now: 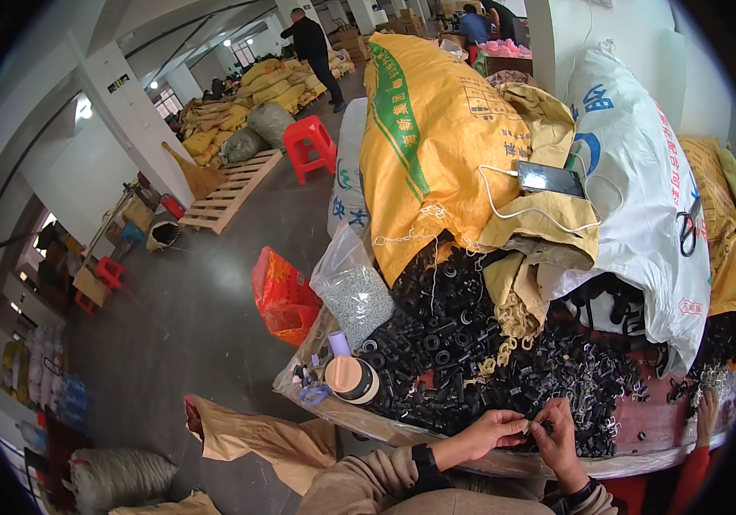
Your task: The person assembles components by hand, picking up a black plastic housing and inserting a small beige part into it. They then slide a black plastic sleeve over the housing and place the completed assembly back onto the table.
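Observation:
My left hand [490, 434] and my right hand [560, 439] meet near the table's front edge, thumbs and fingertips pinched together. Whatever sits between the fingertips is too small to make out. Just beyond and beneath them spreads a heap of small black plastic parts [548, 373], some with thin light-coloured metal bits among them. Larger black ring-shaped and cylindrical parts [441, 343] lie farther left, spilling from the mouth of a big yellow woven sack [437, 129].
A white woven sack [630, 172] leans at the right, black scissors [687, 233] against it. A phone [550, 178] with a white cable rests on sacking. At left stand a lidded cup [351, 379] and a clear bag of small grey pieces [355, 296]. Another person's hand [707, 416] works at far right.

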Available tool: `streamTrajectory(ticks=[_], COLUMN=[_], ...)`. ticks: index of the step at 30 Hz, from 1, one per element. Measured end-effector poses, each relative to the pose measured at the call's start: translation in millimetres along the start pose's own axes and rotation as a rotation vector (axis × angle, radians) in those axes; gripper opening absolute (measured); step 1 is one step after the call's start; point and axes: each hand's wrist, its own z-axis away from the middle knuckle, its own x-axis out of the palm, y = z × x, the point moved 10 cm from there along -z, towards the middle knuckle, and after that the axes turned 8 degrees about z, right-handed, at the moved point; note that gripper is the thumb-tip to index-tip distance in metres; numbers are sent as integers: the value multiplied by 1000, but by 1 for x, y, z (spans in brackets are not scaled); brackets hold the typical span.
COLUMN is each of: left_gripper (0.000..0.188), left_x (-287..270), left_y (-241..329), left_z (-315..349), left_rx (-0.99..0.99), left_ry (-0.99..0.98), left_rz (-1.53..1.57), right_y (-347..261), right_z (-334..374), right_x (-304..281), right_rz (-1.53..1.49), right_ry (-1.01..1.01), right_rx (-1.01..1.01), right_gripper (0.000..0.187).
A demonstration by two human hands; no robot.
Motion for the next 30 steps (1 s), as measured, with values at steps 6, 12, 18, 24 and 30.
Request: streamTrajectory(ticks=[6,12,18,24,30], left_gripper=[21,17,25,24,26], left_x=[-7,-10,-3,6,5], left_y=[1,36,50,39,31], left_z=[4,17,19,16,21], left_rx=[20,117,87,86,70], left_ry=[58,92,64,28,31], left_rz=[12,128,79,40,41], right_y=[28,42,0,-16,-24], right_z=[13,-7,-25,-11,-3], right_x=[-5,-4,-11,-7,1], right_rz=[-295,81,-41,7,85], right_ry=[-31,-28,34,-11,-57], right_rx=[179,143,-71,-233,-348], right_gripper=[13,10,20,23,23])
